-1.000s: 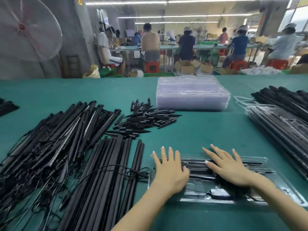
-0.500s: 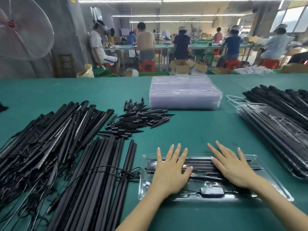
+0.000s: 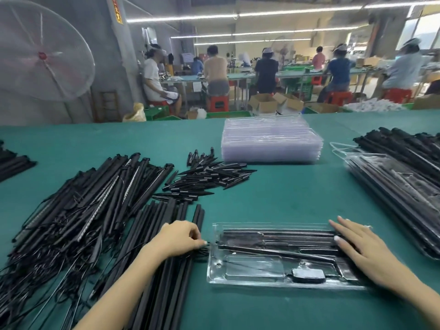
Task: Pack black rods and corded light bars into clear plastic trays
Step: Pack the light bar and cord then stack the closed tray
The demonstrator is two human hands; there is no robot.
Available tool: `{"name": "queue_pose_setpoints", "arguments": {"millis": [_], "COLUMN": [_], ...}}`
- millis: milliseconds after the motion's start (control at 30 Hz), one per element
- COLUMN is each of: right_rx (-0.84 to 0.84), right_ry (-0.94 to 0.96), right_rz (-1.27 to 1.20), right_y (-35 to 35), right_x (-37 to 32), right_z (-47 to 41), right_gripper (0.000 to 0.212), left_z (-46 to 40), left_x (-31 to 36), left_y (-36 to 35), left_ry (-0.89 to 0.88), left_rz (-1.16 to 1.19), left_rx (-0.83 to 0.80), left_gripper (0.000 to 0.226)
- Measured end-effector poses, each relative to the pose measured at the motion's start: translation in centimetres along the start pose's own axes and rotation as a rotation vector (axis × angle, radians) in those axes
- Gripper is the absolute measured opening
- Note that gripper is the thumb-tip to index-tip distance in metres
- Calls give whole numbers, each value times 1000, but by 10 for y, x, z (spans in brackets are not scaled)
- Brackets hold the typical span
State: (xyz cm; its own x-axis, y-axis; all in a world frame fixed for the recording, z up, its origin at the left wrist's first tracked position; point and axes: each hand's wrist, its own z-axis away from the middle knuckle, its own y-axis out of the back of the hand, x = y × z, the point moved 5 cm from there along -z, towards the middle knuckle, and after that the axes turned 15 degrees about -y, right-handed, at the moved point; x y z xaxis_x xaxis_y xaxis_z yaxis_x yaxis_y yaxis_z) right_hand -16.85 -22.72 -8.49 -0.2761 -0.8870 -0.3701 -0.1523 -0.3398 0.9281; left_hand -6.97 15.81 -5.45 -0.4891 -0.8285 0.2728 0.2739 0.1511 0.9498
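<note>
A clear plastic tray [image 3: 281, 277] lies on the green table [image 3: 273, 201] in front of the person, already holding several black rods [image 3: 276, 236] laid lengthwise and a corded light bar [image 3: 278, 251] set at a slant, with a small black box [image 3: 308, 275] on its cord near the tray's front edge. The right hand [image 3: 362, 251] rests flat on the tray's right end, fingers straight and spread a little, pressing on the rods there. The left hand [image 3: 178, 239] sits just off the tray's left end with its fingers curled, pinching a thin black cord [image 3: 206, 245] at the tray's edge — the fingertips meet right beside the plastic rim. Left of the tray lies a neat row of long black rods [image 3: 164, 246], and farther left a tangled heap of corded light bars [image 3: 78, 210]. Behind the tray and to its left is a pile of short black pointed pieces [image 3: 209, 175]. Straight behind the tray, well apart, stands a stack of empty clear trays [image 3: 271, 141]. To the tray's right are filled trays [image 3: 400, 194] — and more black rods [image 3: 404, 144] behind them.
</note>
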Motion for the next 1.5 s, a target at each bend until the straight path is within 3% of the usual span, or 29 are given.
{"name": "queue_pose_setpoints", "arguments": {"millis": [167, 300, 467, 600, 700, 900, 1067, 1133, 1233, 1333, 1433, 1500], "right_rx": [16, 27, 61, 310, 474, 363, 330, 316, 296, 348, 347, 301], "right_ry": [8, 6, 26, -76, -234, -411, -612, -636, -599, -566, -545, -566], "right_rz": [-2, 13, -144, -452, -495, -286, -319, -362, -527, -725, -1041, -1273], "right_y": [1, 2, 10, 34, 51, 23, 19, 24, 34, 58, 91, 114], "right_x": [0, -1, -9, 0, 21, 52, 59, 60, 53, 50, 47, 42], "right_z": [1, 3, 7, 20, 34, 53, 53, 48, 38, 27, 9, -8], "right_gripper": [47, 47, 40, 29, 26, 30, 12, 16, 18, 15, 14, 19], "left_z": [5, 16, 17, 7, -9, -51, -74, -77, -75, -70, -63, -55], "left_x": [8, 17, 28, 41, 58, 84, 92, 92, 98, 113, 128, 147], "left_y": [-3, 0, -11, -9, -12, -33, -27, -20, -2, 25, 45, 55], "left_ry": [72, 149, 94, 70, -20, -276, -349, -355, -410, -429, -412, -476], "left_rz": [-136, -197, -250, -422, -363, -292, -81, 21, 196, 491, 698, 776], "left_rx": [64, 246, 279, 326, 323, 62, -133, -244, -347, -386, -547, -619], "left_gripper": [18, 9, 30, 26, 29, 52, 40, 41, 49, 36, 63, 63]}}
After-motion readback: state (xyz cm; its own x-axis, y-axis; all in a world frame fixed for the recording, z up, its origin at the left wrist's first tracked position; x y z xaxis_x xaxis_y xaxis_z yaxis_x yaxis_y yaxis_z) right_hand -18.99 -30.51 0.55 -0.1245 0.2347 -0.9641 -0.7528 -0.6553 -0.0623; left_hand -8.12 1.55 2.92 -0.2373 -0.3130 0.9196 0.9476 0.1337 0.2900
